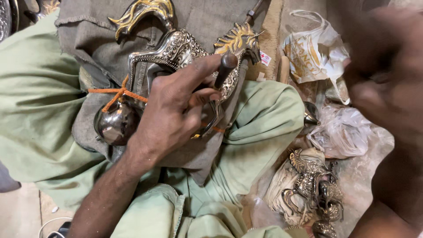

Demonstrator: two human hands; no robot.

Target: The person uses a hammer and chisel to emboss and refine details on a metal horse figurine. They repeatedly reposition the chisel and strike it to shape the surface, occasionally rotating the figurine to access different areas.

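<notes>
We saw left hand (172, 110) closed round dark punch (225, 67), tip on metal horse (176, 53) lying on lap cloth (88, 35). Right hand (387, 75) raised, blurred; grip untellable. We judged risk: horse shifting on soft cloth, punch skidding, marring engraving.

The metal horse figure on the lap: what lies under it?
Under the metal horse figure lies a grey cloth spread over the light green trousers. The left hand, gripping a dark-handled tool, covers the horse's middle, so what is beneath that part cannot be seen.
</notes>
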